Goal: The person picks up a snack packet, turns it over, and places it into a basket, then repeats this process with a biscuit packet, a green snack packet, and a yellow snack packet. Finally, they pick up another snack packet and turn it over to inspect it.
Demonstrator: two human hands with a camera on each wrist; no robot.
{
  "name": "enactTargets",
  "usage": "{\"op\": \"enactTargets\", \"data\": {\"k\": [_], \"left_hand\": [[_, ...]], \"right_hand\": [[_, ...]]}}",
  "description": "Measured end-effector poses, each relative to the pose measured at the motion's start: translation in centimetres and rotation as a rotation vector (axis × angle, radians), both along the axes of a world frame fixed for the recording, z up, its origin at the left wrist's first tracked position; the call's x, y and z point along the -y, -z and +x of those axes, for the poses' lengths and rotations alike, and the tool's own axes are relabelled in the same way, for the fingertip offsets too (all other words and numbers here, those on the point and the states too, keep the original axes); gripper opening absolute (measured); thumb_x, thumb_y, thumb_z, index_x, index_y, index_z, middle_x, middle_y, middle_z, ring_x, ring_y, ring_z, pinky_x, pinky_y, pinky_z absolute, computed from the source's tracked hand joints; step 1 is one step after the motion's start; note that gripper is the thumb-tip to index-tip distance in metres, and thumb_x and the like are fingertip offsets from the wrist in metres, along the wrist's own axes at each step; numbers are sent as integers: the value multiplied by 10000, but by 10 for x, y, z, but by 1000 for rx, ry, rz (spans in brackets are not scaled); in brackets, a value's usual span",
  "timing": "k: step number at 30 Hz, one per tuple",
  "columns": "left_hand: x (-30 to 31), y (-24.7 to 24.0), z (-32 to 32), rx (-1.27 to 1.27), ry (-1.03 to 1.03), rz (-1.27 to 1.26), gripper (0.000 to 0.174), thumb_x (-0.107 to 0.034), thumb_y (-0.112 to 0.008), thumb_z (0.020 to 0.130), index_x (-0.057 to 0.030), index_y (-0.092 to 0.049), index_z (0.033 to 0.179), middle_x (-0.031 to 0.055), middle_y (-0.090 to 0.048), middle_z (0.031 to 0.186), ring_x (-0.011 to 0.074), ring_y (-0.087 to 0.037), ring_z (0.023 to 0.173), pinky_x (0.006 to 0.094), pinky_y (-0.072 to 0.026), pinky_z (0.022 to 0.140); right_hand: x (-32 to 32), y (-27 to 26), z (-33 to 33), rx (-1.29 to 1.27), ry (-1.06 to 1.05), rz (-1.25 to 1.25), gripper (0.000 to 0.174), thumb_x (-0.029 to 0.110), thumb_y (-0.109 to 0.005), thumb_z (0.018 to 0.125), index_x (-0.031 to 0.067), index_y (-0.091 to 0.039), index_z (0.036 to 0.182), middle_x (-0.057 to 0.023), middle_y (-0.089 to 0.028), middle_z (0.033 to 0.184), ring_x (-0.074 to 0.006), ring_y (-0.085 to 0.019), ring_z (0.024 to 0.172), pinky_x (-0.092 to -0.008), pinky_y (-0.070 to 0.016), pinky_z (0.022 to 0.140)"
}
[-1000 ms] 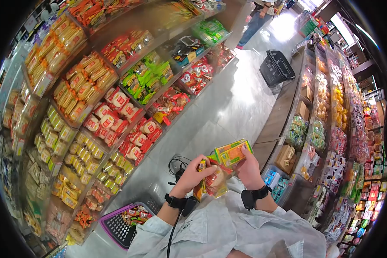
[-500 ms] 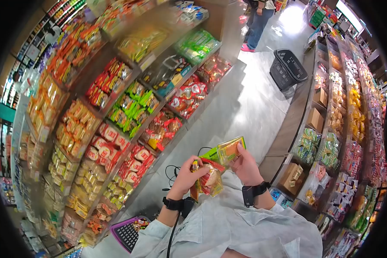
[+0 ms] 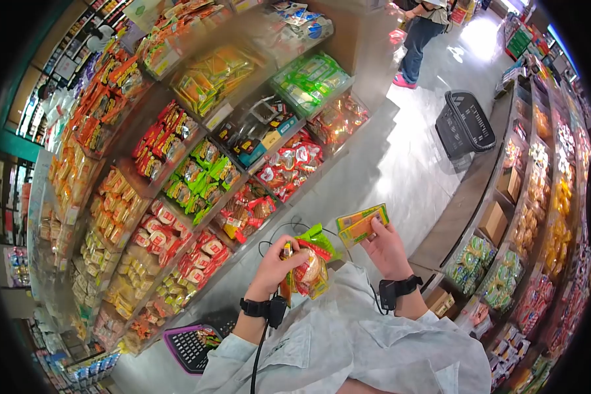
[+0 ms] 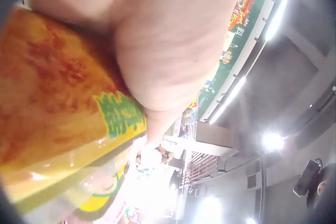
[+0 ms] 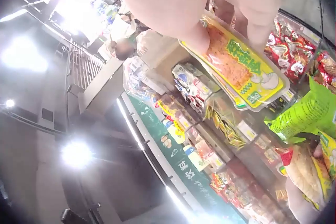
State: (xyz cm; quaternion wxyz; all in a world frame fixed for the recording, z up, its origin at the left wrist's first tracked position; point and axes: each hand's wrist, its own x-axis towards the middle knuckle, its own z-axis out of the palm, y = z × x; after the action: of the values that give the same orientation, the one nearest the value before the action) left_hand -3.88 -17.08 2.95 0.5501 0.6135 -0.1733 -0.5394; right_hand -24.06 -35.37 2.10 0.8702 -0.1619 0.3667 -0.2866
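Note:
My right hand [image 3: 382, 244] pinches a flat yellow-and-orange snack packet [image 3: 362, 225] held up in front of me; in the right wrist view the same packet [image 5: 239, 62] sits under my fingertips [image 5: 195, 36]. My left hand [image 3: 279, 261] grips a bunch of snack packets [image 3: 308, 268], among them a red-and-clear one and a bright green one [image 3: 316, 238]. The left wrist view is filled by my palm pressed on an orange-and-yellow packet [image 4: 58, 113]. The two hands are close together at chest height, above my pale shirt.
Shelves of snack packets [image 3: 197, 164] rise on my left, and more shelving [image 3: 532, 197] runs along the right. A purple shopping basket [image 3: 192, 345] sits on the floor at my lower left. A black basket [image 3: 466, 128] stands up the aisle, and a person [image 3: 421, 33] stands beyond it.
My view has swung left and up the aisle. The right hand has drawn the yellow packet apart from the bunch in my left hand, which keeps its grip.

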Motion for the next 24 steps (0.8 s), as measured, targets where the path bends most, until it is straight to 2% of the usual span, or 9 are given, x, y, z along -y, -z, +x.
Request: {"op": "enactTargets", "data": {"k": [5, 8, 9, 12, 13, 16, 17, 21, 24], "left_hand": [[56, 9, 35, -39, 165, -121, 334, -128, -783, 862, -103, -532, 1080, -24, -571, 973, 85, -558, 922, 261, -477, 828], [104, 15, 54, -183, 186, -195, 409, -133, -789, 856, -107, -516, 1159, 7, -592, 1057, 104, -583, 964, 279, -492, 850], [119, 7, 63, -230, 253, -168, 586, -134, -795, 846, -107, -468, 1332, 51, -593, 1158, 124, -596, 1005, 291, -499, 869], [154, -21, 91, -105, 345, -198, 798, -151, -811, 820, -134, -384, 1494, 23, -547, 1268, 111, -562, 1071, 285, -474, 919], [162, -8, 97, -52, 297, -278, 925, -165, -814, 820, -146, -286, 1579, 67, -490, 1408, 140, -549, 1128, 302, -465, 946], [178, -5, 127, -75, 269, -297, 936, -177, -818, 821, -121, -277, 1581, 90, -436, 1482, 167, -523, 1203, 328, -450, 996], [179, -3, 135, -61, 241, -267, 941, -184, -828, 817, -60, -280, 1571, 98, -421, 1508, 190, -483, 1297, 336, -414, 1068], [184, -1, 162, -95, 95, -202, 918, -176, -838, 813, 11, -314, 1544, 115, -395, 1544, 204, -411, 1390, 334, -344, 1147], [191, 8, 178, -20, -28, -231, 912, -157, -836, 813, 4, -319, 1546, 111, -403, 1537, 200, -408, 1392, 334, -344, 1148]], "right_hand": [[52, 18, 28, -117, -45, -199, 143, 126, -584, 1019, 121, -578, 1162, 34, -622, 1087, -98, -590, 1016, -306, -484, 903], [83, -18, 55, -172, -41, -275, 189, 115, -608, 1000, 118, -563, 1184, 37, -607, 1075, -94, -571, 1010, -304, -471, 903], [91, -33, 65, -227, -46, -302, 193, 104, -604, 998, 117, -557, 1185, 32, -609, 1078, -100, -580, 1015, -305, -479, 904], [117, -46, 93, -292, -106, -367, 208, 76, -587, 993, 105, -539, 1193, 8, -615, 1113, -123, -608, 1032, -314, -507, 908], [125, -46, 103, -296, -136, -384, 213, 67, -581, 991, 99, -533, 1196, -2, -616, 1129, -131, -618, 1038, -318, -517, 909], [149, -41, 137, -248, -254, -421, 226, 53, -565, 991, 80, -520, 1211, -39, -617, 1176, -155, -636, 1067, -338, -533, 928], [153, -43, 149, -244, -288, -412, 217, 52, -563, 992, 79, -521, 1203, -36, -613, 1171, -150, -629, 1072, -343, -530, 926], [177, -40, 203, -210, -408, -379, 226, 70, -554, 1008, 69, -507, 1229, -53, -611, 1199, -148, -619, 1105, -331, -528, 925], [200, -30, 242, -217, -501, -373, 240, 96, -551, 1025, 58, -494, 1255, -61, -619, 1213, -150, -638, 1086, -306, -541, 894]]}}
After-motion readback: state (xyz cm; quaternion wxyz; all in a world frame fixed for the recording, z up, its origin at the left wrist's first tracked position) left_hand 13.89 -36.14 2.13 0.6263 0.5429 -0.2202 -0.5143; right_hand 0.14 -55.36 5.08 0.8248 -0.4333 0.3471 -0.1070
